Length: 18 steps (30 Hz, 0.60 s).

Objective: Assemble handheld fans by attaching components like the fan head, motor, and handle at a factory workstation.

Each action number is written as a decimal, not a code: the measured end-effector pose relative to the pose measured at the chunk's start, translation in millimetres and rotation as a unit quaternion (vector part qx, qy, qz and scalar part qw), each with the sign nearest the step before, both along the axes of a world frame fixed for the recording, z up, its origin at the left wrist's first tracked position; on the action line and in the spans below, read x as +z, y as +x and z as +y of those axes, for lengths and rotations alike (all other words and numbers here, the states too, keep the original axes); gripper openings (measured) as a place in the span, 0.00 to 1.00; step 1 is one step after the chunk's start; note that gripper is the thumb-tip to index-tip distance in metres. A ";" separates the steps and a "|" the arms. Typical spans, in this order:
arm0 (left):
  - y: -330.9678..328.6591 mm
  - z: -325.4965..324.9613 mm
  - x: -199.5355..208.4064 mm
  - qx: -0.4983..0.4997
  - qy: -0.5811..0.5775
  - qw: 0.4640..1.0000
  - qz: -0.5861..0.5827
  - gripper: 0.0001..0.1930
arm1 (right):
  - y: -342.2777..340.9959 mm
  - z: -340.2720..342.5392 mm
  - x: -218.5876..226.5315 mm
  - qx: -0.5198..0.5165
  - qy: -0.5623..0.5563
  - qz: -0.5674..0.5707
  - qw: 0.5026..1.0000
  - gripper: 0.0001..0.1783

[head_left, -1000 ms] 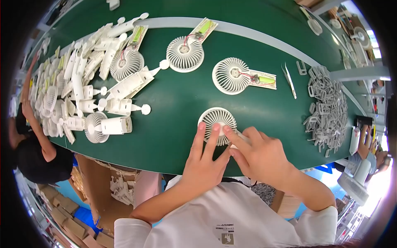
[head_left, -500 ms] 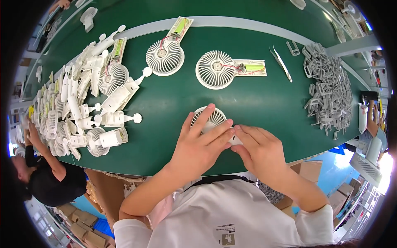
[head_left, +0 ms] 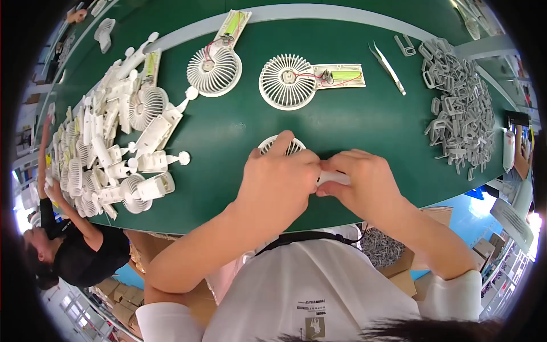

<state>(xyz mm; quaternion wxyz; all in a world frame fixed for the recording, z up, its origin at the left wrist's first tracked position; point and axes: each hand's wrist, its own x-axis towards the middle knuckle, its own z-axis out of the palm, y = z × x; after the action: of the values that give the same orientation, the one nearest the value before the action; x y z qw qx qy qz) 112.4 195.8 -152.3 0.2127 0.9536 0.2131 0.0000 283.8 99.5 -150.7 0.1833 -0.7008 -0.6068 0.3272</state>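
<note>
On the green table [head_left: 364, 119] my left hand [head_left: 279, 182] lies over a white hand-fan shell [head_left: 272, 143], and only the top of the round grille shows past the fingers. My right hand [head_left: 362, 182] pinches the white handle [head_left: 333, 178] of the same fan, which sticks out between both hands. Further back lie two opened fan shells with wires and green batteries, one [head_left: 288, 80] in the middle and one [head_left: 215, 68] to its left.
A long heap of white fan parts [head_left: 114, 148] fills the left of the table. A pile of grey clips [head_left: 458, 108] lies at the right, with tweezers [head_left: 387, 67] beside it. A person in black [head_left: 74, 251] works at lower left.
My left hand went from spread fingers on the grille to a closed grip over it. My right hand closed on the handle. The view shifted a little.
</note>
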 end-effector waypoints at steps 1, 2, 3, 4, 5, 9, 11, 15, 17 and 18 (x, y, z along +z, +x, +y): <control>5.6 5.8 1.5 0.004 -0.022 0.999 0.029 0.11 | 0.6 -0.1 -1.2 -0.003 0.011 -0.008 1.000 0.20; 6.4 8.0 -0.4 0.004 -0.009 1.000 0.021 0.11 | -0.6 -3.1 -6.3 -0.014 0.005 -0.002 1.000 0.21; 5.7 9.0 -5.3 0.008 -0.012 1.000 0.011 0.11 | 0.2 -3.1 -9.1 -0.026 0.000 0.003 1.000 0.21; 3.4 6.6 -7.1 0.010 -0.020 1.000 0.004 0.11 | 1.0 -4.2 -8.0 -0.029 0.008 -0.003 1.000 0.21; 3.8 5.6 -8.0 0.016 -0.047 0.998 0.032 0.13 | 4.3 -3.6 -6.6 -0.028 -0.017 0.024 0.999 0.21; 0.9 2.9 -6.6 -0.013 0.037 0.999 0.013 0.14 | 23.2 -11.2 -13.8 -0.036 -0.080 0.129 0.988 0.22; 0.1 4.6 -9.4 -0.030 0.048 0.998 -0.024 0.16 | 19.8 -8.8 -11.0 -0.046 -0.078 0.125 0.988 0.22; -5.0 4.4 -14.5 -0.019 -0.130 0.991 -0.032 0.16 | 10.2 -19.5 -12.5 -0.006 0.024 0.013 1.000 0.21; -8.2 9.5 -28.4 -0.057 -0.053 0.989 -0.125 0.26 | 7.8 -22.1 -16.7 0.000 0.052 -0.017 0.998 0.21; -9.9 8.5 -26.2 -0.059 -0.047 0.989 -0.126 0.26 | 4.1 -26.8 -18.3 0.008 0.071 -0.041 0.997 0.21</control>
<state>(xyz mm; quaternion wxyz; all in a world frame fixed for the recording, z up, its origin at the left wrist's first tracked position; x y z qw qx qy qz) 102.5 204.2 -178.5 0.2821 0.9458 0.1280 0.0978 287.9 72.6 -168.9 0.2046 -0.6939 -0.6413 0.2557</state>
